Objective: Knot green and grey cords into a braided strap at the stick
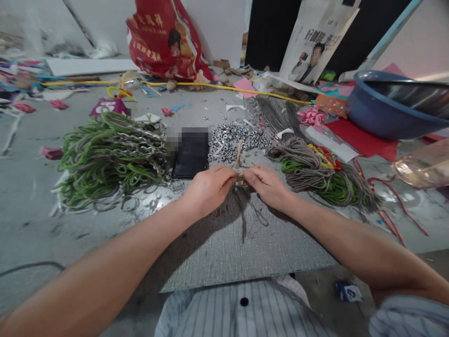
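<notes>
Both hands meet over the grey board (pixel 280 250) at the table's front. My left hand (pixel 210 189) and my right hand (pixel 264 185) pinch a thin green and grey cord (pixel 240 178) between their fingertips. Grey cord ends (pixel 242 220) hang below the fingers, one of them looped, and lie on the board. Just past the fingertips a small wooden stick (pixel 239 153) stands upright. Behind it spreads a pile of small metal nuts (pixel 233 138). The exact knot between the fingers is too small to make out.
A heap of green and grey cords (pixel 108 159) lies left, beside a black phone (pixel 191 154). Bundled cords (pixel 315 173) lie right. Further back are a red bag (pixel 164 42), a yellow cable (pixel 224 87) and a blue basin (pixel 393 110). Red strings (pixel 394 199) trail at right.
</notes>
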{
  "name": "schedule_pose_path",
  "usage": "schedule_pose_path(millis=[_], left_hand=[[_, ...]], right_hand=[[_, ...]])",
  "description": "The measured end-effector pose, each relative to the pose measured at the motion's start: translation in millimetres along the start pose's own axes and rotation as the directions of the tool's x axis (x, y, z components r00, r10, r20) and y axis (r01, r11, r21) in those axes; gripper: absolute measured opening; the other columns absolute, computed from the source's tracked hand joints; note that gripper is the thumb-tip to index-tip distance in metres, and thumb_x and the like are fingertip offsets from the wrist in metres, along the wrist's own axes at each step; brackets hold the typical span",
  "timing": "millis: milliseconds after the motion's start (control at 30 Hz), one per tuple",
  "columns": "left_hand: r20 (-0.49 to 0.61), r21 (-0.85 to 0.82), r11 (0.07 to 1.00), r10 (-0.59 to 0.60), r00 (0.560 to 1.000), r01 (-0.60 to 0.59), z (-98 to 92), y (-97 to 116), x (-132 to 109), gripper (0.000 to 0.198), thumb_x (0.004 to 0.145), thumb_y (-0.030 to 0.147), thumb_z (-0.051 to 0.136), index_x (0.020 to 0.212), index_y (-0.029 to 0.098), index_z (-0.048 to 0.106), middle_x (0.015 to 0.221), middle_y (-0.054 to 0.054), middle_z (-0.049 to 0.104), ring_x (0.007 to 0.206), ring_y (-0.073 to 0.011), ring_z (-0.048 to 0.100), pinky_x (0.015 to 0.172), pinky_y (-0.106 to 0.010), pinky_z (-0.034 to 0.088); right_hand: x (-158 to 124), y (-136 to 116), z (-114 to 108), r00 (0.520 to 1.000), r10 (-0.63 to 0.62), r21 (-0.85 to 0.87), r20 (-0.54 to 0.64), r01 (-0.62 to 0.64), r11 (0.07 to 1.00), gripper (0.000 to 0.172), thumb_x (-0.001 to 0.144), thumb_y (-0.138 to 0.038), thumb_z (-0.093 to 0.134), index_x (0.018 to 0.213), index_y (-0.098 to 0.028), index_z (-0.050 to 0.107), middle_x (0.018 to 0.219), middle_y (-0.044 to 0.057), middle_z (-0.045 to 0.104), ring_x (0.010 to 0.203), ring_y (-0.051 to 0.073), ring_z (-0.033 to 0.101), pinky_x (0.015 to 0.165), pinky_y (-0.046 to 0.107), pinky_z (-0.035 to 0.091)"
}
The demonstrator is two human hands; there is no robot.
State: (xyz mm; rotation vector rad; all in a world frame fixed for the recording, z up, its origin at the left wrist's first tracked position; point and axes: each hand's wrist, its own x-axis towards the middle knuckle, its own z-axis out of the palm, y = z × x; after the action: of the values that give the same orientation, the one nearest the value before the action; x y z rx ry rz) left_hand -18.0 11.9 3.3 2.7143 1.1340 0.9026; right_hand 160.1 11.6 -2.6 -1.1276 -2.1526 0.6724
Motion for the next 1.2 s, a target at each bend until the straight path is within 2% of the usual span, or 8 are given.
schedule_pose_path(millis=[233,433,600,733,833,1000,1200], left_hand=[[0.035,0.027,1.000,-0.010,0.999,0.009,-1.9,2.5,0.3,0.019,0.084,0.019,0.042,0.078,0.015,0.060,0.070,-0.002,0.063,0.063,-0.0124,0.058,0.055,-0.022,0.041],[0.072,0.047,0.998,-0.037,0.997,0.033,-1.2,2.9,0.0,0.021,0.085,0.025,0.042,0.082,0.017,0.061,0.073,-0.002,0.064,0.066,-0.0132,0.060,0.057,-0.023,0.043],[0.110,0.080,0.996,-0.034,0.993,0.026,-0.7,2.5,0.4,0.024,0.086,0.025,0.040,0.079,0.017,0.062,0.074,-0.002,0.065,0.068,-0.0142,0.061,0.059,-0.024,0.045],[0.065,0.056,0.998,-0.037,0.997,0.034,-1.0,3.3,0.9,0.022,0.085,0.024,0.041,0.078,0.018,0.061,0.073,-0.002,0.066,0.066,-0.0128,0.061,0.057,-0.022,0.044],[0.046,0.038,0.999,-0.024,0.999,0.022,-0.8,3.5,0.6,0.021,0.084,0.022,0.042,0.078,0.017,0.061,0.073,-0.002,0.066,0.066,-0.0126,0.060,0.057,-0.022,0.043],[0.061,0.028,1.000,0.000,0.998,-0.002,0.9,2.7,-0.4,0.022,0.085,0.023,0.041,0.079,0.017,0.062,0.071,-0.002,0.065,0.065,-0.0129,0.060,0.058,-0.023,0.044],[0.076,0.052,0.999,-0.019,0.997,0.015,1.0,2.8,0.6,0.023,0.085,0.026,0.042,0.078,0.017,0.063,0.069,-0.001,0.066,0.063,-0.0133,0.060,0.054,-0.022,0.041]], right_hand=[[0.8,-1.4,0.1,1.000,0.024,-0.044,0.004,-0.023,0.999,0.025,0.086,-0.031,0.041,0.068,-0.017,0.053,0.063,0.000,0.056,0.063,0.012,0.049,0.062,0.026,0.033],[1.0,-1.2,-0.6,0.999,0.027,-0.020,0.022,-0.027,0.999,0.027,0.087,-0.031,0.037,0.066,-0.018,0.049,0.059,-0.001,0.051,0.058,0.011,0.046,0.058,0.024,0.032],[0.8,-1.0,-0.5,1.000,0.021,0.014,0.020,-0.021,1.000,0.040,0.089,-0.044,0.031,0.063,-0.018,0.048,0.057,-0.001,0.050,0.056,0.011,0.046,0.057,0.025,0.033],[0.6,2.1,-0.1,0.998,0.063,0.052,-0.006,-0.062,0.997,0.058,0.085,-0.061,0.019,0.063,-0.018,0.052,0.059,0.001,0.054,0.057,0.012,0.049,0.058,0.027,0.035],[0.4,4.0,1.0,0.995,0.103,0.095,0.006,-0.103,0.990,0.062,0.083,-0.064,0.017,0.062,-0.018,0.053,0.058,0.001,0.054,0.058,0.012,0.050,0.058,0.027,0.035],[0.2,2.1,2.2,0.990,0.125,0.154,0.062,-0.133,0.979,0.053,0.084,-0.060,0.027,0.060,-0.018,0.048,0.055,-0.002,0.047,0.054,0.010,0.044,0.054,0.024,0.033],[-0.2,0.7,0.7,0.990,0.133,0.164,0.039,-0.138,0.977,0.031,0.084,-0.041,0.039,0.066,-0.018,0.048,0.057,-0.003,0.046,0.056,0.010,0.043,0.054,0.023,0.033]])
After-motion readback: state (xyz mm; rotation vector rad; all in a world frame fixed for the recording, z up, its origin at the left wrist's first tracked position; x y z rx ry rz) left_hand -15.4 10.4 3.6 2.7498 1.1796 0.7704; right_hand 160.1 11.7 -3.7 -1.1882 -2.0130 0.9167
